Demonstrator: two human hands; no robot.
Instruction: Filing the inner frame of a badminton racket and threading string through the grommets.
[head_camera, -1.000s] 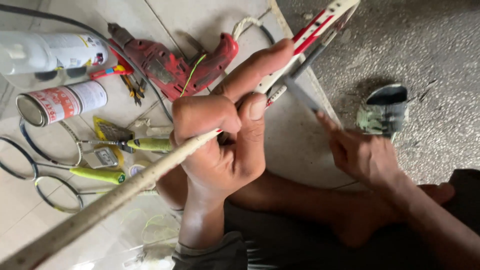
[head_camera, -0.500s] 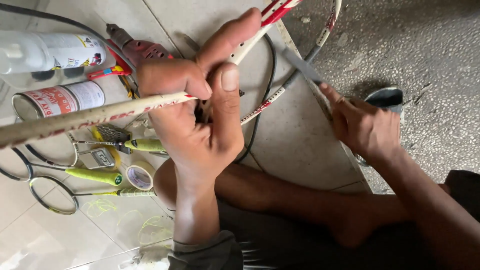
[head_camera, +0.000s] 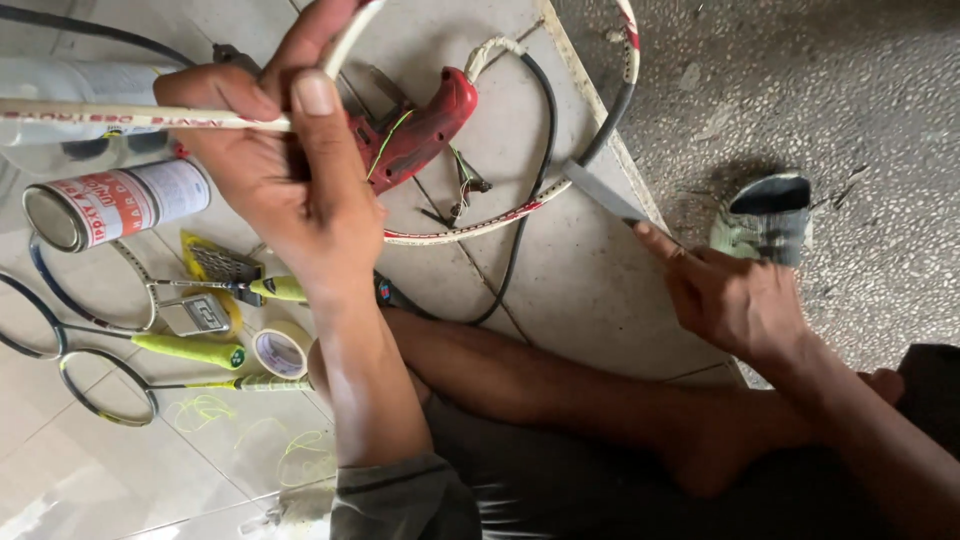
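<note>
Gripping racket shaft w/ left hand | right hand clenched on blade | tiled floor

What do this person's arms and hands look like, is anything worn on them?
Both hands are bare, with no gloves. The left hand has short, plain nails and a bare forearm; a dark grey sleeve is pushed up near the elbow. The right hand and its forearm are bare too; whether a ring sits on one of its fingers cannot be told. No watch shows.
</note>
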